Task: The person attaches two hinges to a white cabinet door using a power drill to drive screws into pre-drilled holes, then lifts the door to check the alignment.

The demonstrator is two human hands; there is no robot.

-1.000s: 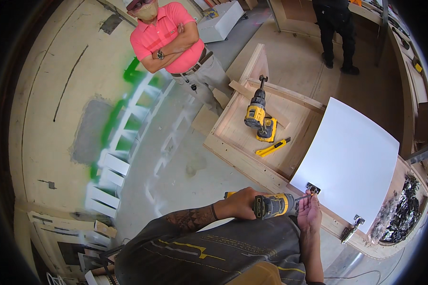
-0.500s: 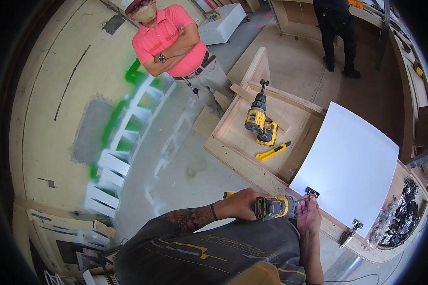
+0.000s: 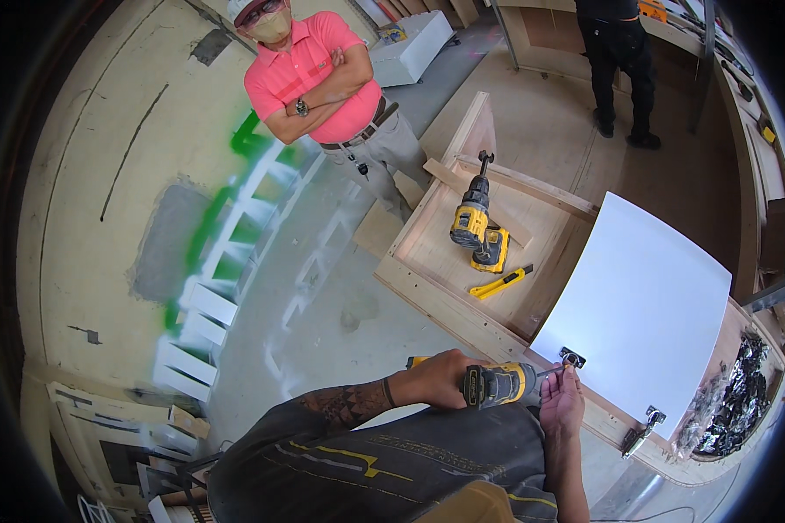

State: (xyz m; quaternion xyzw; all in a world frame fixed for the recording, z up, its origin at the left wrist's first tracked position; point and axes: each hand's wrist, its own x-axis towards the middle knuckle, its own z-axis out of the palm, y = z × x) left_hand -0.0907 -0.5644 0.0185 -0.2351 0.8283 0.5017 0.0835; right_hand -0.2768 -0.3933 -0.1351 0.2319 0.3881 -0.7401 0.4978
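My left hand (image 3: 436, 381) is wrapped round the grip of a yellow-and-black cordless driver (image 3: 497, 385), which points right. At the tip of its bit, my right hand (image 3: 563, 403) has its palm turned up and its fingers pinched, beside a metal cabinet hinge (image 3: 572, 358). What those fingertips hold is too small to make out. The hinge sits at the near edge of a white panel (image 3: 641, 288). A second hinge (image 3: 644, 431) is on the same edge, farther right.
An open wooden frame box (image 3: 445, 301) holds a drill (image 3: 473, 213), a battery (image 3: 492, 251) and a yellow utility knife (image 3: 501, 281). Crumpled plastic wrap (image 3: 737, 397) lies right of the panel. A person in a pink shirt (image 3: 314, 78) stands ahead, arms folded; another person (image 3: 619, 70) stands farther back.
The driver and both hands have shifted very slightly left, with the bit still at the near hinge. The rest of the scene looks almost the same.
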